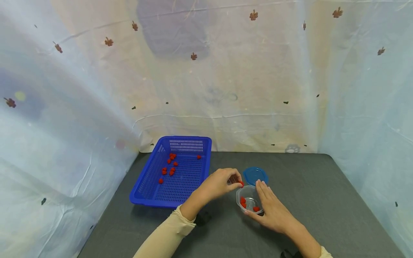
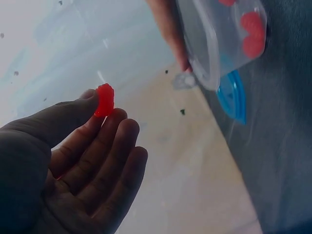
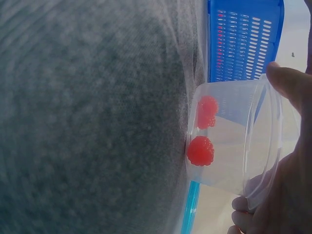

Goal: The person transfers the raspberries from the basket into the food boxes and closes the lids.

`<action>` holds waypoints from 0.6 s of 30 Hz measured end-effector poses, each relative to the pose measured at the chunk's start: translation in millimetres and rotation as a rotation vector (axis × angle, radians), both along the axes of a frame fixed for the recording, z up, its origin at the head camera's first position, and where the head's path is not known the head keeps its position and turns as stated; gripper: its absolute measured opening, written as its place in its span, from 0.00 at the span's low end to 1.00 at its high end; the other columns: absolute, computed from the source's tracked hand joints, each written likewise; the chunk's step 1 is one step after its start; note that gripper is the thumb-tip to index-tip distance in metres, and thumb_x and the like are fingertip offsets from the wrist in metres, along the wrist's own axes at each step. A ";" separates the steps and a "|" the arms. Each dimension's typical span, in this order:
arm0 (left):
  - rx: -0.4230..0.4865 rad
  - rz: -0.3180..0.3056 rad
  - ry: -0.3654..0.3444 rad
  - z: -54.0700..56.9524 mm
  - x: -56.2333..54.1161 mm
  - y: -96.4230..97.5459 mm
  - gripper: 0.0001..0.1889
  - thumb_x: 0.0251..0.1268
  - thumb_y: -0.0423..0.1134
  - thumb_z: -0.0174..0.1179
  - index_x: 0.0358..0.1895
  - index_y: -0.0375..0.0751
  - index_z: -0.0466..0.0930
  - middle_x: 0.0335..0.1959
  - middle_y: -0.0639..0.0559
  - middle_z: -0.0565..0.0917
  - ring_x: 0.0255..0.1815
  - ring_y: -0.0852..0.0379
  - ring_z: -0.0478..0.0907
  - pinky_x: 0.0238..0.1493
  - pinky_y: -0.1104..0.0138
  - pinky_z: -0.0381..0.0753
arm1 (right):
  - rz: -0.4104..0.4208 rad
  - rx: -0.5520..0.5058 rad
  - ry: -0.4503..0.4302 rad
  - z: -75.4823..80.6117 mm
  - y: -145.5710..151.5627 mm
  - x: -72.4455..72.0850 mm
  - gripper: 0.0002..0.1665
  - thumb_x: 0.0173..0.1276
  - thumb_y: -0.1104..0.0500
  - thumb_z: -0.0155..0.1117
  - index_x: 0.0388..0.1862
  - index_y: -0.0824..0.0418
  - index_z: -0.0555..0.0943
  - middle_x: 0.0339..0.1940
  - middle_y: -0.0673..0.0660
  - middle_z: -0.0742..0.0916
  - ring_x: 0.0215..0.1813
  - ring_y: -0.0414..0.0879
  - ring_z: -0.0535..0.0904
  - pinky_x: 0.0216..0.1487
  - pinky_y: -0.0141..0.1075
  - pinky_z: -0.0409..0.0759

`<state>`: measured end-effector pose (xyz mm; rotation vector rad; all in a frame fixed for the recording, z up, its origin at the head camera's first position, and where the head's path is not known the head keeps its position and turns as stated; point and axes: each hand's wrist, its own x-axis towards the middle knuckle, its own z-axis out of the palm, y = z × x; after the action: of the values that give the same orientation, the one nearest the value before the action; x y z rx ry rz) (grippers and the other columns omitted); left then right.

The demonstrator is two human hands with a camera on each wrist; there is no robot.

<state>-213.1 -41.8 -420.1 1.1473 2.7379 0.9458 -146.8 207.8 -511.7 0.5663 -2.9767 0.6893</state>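
My left hand (image 1: 222,182) pinches a red raspberry (image 2: 105,100) between thumb and fingertips, just above the left rim of a clear plastic container (image 1: 239,197). The other fingers lie loosely bent in the left wrist view. Several raspberries (image 3: 201,150) rest on the container's bottom. My right hand (image 1: 274,211) holds the container at its right side, thumb at the near rim and fingers at the far rim. Just behind the container lies a round blue lid (image 1: 255,175).
A blue perforated basket (image 1: 137,197) stands on the left of the dark grey table (image 1: 322,200), with several raspberries (image 1: 172,172) scattered on its floor. Patterned sheeting (image 1: 245,79) hangs behind the table and at both sides.
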 end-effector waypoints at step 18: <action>-0.095 -0.021 -0.017 -34.4 6.8 22.9 0.04 0.75 0.44 0.70 0.45 0.51 0.86 0.36 0.65 0.85 0.36 0.74 0.78 0.38 0.78 0.78 | 0.016 0.006 0.026 -0.6 1.5 -0.5 0.69 0.71 0.22 0.61 0.87 0.72 0.53 0.88 0.69 0.57 0.88 0.66 0.52 0.81 0.65 0.57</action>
<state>-206.3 -18.9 -454.5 1.1447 2.7196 0.8092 -147.3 209.4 -512.2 0.5960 -2.9542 0.6686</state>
